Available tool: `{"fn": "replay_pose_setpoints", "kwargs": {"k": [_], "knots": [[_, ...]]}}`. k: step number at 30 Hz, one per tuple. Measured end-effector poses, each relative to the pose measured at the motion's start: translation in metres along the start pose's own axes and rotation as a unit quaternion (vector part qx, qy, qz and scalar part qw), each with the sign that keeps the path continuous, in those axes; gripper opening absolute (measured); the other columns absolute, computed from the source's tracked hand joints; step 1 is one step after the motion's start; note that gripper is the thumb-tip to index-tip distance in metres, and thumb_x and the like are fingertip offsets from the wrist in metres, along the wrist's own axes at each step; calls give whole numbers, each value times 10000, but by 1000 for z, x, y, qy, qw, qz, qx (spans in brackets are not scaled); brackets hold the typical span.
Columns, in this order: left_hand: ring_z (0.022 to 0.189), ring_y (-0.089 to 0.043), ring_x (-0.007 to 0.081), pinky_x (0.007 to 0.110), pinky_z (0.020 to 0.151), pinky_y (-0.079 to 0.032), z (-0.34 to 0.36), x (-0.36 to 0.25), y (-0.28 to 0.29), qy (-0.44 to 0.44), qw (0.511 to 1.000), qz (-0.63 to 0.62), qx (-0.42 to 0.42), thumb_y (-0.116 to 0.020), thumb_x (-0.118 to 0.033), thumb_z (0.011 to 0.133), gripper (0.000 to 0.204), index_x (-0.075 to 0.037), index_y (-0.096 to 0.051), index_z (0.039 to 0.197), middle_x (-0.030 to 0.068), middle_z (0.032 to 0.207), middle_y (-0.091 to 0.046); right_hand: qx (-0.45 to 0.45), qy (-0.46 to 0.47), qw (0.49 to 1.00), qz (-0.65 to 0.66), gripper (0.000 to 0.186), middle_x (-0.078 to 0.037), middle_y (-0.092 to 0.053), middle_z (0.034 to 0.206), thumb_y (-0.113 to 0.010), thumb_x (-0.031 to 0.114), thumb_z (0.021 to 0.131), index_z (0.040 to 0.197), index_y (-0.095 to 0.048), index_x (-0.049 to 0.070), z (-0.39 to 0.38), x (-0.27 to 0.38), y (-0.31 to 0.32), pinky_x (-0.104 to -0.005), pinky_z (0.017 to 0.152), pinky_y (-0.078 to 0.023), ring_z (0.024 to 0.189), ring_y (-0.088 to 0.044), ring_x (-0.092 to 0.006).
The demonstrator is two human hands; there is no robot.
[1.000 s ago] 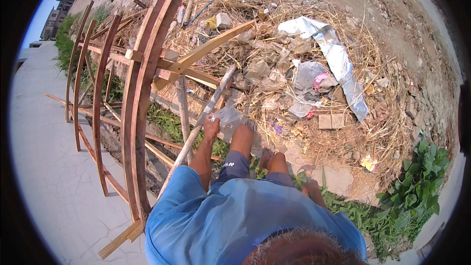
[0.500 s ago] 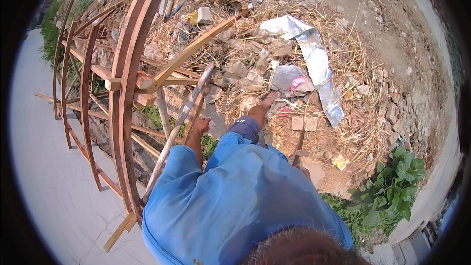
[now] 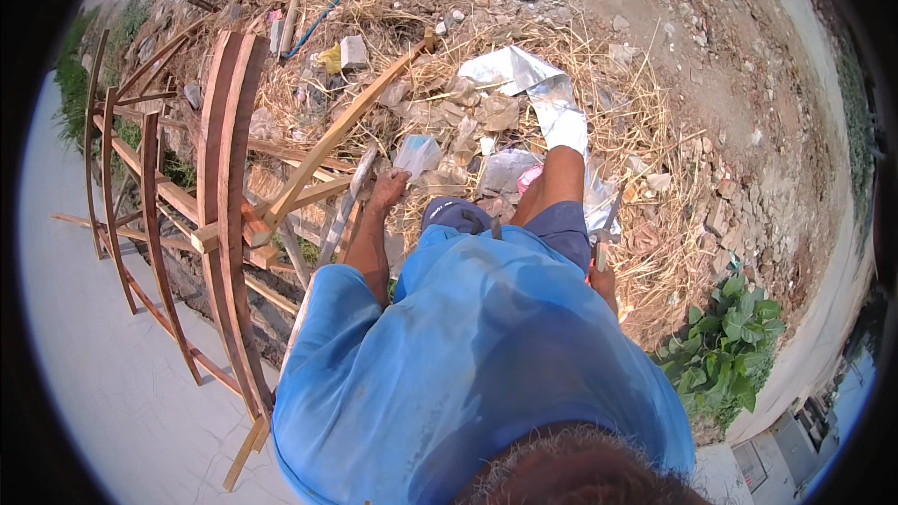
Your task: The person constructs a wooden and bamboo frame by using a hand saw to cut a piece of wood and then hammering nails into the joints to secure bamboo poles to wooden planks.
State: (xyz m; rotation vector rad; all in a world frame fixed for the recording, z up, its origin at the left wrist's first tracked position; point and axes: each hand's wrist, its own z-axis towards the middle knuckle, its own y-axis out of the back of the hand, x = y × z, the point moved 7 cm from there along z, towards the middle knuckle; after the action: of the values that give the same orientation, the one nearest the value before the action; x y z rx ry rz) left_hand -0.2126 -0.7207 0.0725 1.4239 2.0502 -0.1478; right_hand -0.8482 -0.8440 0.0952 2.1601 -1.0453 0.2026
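Note:
My left hand is raised beside the wooden frame, its fingers closed on a clear, bluish plastic bag. At my right side, my right hand is wrapped round the handle of a long, narrow-bladed tool. The blade points up and away from me; whether it is a machete or a saw I cannot tell. Part of the right hand is hidden behind my blue shirt. Ahead of my legs, a crumpled silver foil sheet lies over straw and litter.
Beside my left arm stands a wooden frame with long curved beams and a slanting brace. Dry straw, plastic scraps and a pale block cover the ground ahead. A leafy plant grows at the right. Pale paving runs along the left.
My left hand has risen and moved forward, bringing the plastic bag into clearer view. One leg has swung forward onto the foil. My right hand and its blade have moved right and slightly forward.

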Motion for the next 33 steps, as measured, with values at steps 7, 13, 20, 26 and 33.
{"fn": "replay_pose_setpoints", "kwargs": {"k": [7,13,20,26,33], "knots": [[595,-587,142,288,559,-492,41,-116,-15,-33,997,-55,-43,-671,-342,897,320,-39,-703,994,26,763,-613,108,-17,992,-59,124,-93,-618,618,-613,82,828,829,-666,-30,105,102,5,-365,413,-417,442,-567,-194],[545,-580,167,332,490,-480,114,-92,-13,66,984,-130,-100,-673,-304,878,272,-34,-677,911,48,680,-589,199,39,969,-142,116,-99,-621,620,-613,73,818,824,-665,-31,242,264,-36,-367,417,-422,452,-575,-201],[588,-676,232,353,494,-535,153,-190,7,166,980,-15,-110,-685,-336,867,373,37,-668,873,141,702,-664,255,101,939,-206,107,-107,-625,621,-614,62,807,819,-662,-33,371,480,-41,-370,421,-427,464,-585,-209],[650,-714,258,366,509,-558,154,-222,37,178,950,-153,-204,-700,-341,859,399,50,-671,931,153,750,-685,239,154,926,-250,100,-114,-627,623,-614,52,797,814,-661,-35,420,654,4,-372,425,-432,474,-593,-216],[558,-582,192,341,479,-501,207,-297,-8,124,918,-321,-196,-712,-276,868,294,13,-663,890,66,678,-595,176,201,931,-248,102,-120,-637,650,-631,55,790,836,-661,-30,506,827,-5,-388,449,-459,536,-628,-225]]}}
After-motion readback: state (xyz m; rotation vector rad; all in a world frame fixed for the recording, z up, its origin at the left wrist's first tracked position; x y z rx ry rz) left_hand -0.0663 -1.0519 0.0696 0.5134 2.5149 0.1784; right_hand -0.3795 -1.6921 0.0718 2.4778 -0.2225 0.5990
